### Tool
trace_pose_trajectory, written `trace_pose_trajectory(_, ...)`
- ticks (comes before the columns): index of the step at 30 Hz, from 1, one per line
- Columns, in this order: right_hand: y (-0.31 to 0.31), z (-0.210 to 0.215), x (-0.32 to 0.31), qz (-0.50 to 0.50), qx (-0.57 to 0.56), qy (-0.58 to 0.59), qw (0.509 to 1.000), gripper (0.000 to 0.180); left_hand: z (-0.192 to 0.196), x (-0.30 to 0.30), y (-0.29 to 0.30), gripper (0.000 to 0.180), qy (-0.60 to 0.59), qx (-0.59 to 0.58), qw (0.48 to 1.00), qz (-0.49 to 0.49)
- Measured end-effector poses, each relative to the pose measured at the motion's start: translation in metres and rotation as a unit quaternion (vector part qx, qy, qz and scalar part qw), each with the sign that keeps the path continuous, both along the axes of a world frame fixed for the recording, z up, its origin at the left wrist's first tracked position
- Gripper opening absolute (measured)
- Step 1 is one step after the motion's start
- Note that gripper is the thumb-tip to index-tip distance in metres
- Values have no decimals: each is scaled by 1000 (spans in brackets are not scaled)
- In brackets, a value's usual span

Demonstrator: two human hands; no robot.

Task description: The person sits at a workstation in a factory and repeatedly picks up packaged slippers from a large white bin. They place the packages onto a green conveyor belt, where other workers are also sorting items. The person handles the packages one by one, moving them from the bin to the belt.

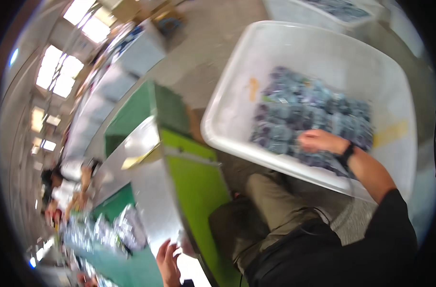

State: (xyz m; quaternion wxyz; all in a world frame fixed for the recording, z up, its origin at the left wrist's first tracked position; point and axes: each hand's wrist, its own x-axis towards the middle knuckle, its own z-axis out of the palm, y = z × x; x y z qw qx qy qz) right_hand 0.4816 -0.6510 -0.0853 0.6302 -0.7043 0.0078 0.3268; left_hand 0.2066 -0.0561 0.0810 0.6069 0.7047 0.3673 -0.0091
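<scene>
Dark-sleeved right forearm enters from the lower right, nearest the lens, with olive trousers [270,210] beside it.

Landmark: large white plastic tub [237,103], tilted across the upper right.

1. People at a far bench [60,191], well left of the tub; blurred, no detail legible.
2. Heap of clear and silvery small packets [115,229], lower left of the tub, lying on a teal surface.
3. Left hand [169,262], below and left of the tub, at the bright metal worktop [146,191]; fingers spread and slack, gripping nothing visible.
4. Green panel [198,191], just below the tub's near-left rim.
5. Pile of blue-grey wrapped packets [304,112], inside the tub, heaped toward its right half; orientation of single packets cannot be told.
6. Right hand [318,141], wearing a dark wristband [346,154], inside the tub on the pile's near edge; fingers curled down into the packets, whether clasping one cannot be told. Pile lies up and leftward from the fingertips. Right hand is far nearer than the left.
7. Second tub [318,12], beyond the landmark's far rim.
</scene>
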Motion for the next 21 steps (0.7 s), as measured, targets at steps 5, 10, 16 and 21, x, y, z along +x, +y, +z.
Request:
trace_pose_trajectory(5, 26, 42, -48, -14, -15, -85, 996, 35, -23, 5, 82, 50, -70, 215, 974, 25)
trace_pose_trajectory(10, 64, 29, -86, -101, -141, -326, 929, 30, -42, 12, 174, 62, -28, 447, 886, 123)
trace_pose_trajectory(16, 86, 35, -92, -98, -200, -373, 901, 33, -79, 9, 279, 72, -30, 359, 896, 259)
trace_pose_trajectory(21, 94, 39, -92, -51, -270, -424, 863, 34, -82, -2, 286, 52, -12, 167, 964, 208)
